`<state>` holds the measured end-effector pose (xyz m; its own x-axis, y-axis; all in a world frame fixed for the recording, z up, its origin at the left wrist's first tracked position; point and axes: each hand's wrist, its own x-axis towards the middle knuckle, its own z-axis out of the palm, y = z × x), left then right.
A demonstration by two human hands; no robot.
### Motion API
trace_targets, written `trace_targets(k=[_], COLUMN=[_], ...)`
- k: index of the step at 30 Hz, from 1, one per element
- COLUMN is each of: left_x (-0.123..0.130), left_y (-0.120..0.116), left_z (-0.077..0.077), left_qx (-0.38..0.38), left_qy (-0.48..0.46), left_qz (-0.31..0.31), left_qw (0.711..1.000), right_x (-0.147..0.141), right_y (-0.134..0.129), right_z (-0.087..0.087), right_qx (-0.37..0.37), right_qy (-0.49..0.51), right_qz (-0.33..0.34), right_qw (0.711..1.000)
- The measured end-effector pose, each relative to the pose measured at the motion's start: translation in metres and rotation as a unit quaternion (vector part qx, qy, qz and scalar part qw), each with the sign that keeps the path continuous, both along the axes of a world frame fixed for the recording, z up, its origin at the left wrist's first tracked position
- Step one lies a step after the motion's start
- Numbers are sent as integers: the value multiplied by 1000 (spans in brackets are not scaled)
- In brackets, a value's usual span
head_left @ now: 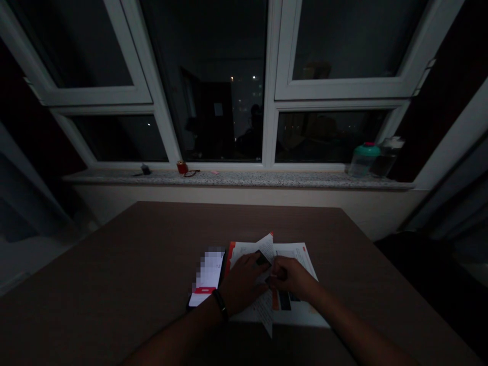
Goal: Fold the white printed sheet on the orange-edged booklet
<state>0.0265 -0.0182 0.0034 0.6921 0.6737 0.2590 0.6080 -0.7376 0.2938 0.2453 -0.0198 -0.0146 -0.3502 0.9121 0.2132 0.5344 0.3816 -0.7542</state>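
Note:
An open magazine (pixel 308 316) with printed text and pictures lies on the brown table. One of its pages (pixel 264 312) is folded over on a slant, with pointed corners sticking out at top and bottom. My left hand (pixel 242 285), a dark band on its wrist, lies on the folded page with its fingers stretched out. At the fold, my right hand (pixel 294 274) is closed, its thumb and fingers pinching the page's edge. Just left of the magazine is a phone (pixel 215 270) with a lit screen, partly blurred out.
Beyond the table (pixel 160 234) runs a speckled windowsill (pixel 244 178). It holds a small red jar (pixel 182 167), glasses (pixel 191 173), a small dark bottle (pixel 145 169), a green-topped jug (pixel 364 160) and a clear bottle (pixel 388 156). A dark shape stands beyond the table's right edge.

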Motion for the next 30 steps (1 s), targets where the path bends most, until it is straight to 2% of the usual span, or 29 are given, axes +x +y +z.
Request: trace_targets(k=[4,10,12,16,20,23,27,30], left_x=[2,-1,-3,-5,-4,-3,-2,-1], left_y=[0,2,4,6,4,2,1,3], left_z=[4,-3,-7,-11,-6,-2,-2,-3], left_qx=[-6,0,3,0,-3,1,-4,-14], left_qy=[6,26,31,49,57,45,40,44], left_qz=[-11,-4,-7,-8,1,-5,-24,-5], left_qw=[1000,1000,999,999,998,999,999,999], right_x=[-1,-3,-2,1,3,2,0,-1], right_y=[-5,5,9,9,0,-5,-3,0], right_z=[2,1,-1,-3,1,5,5,5], right_qx=[-1,30,33,16,-11,-10,16,49], right_qy=[-13,-14,-11,-3,15,9,-9,-19], right_qz=[35,-73,-82,-47,42,64,-2,-51], right_qw=[999,997,996,999,999,998,1000,997])
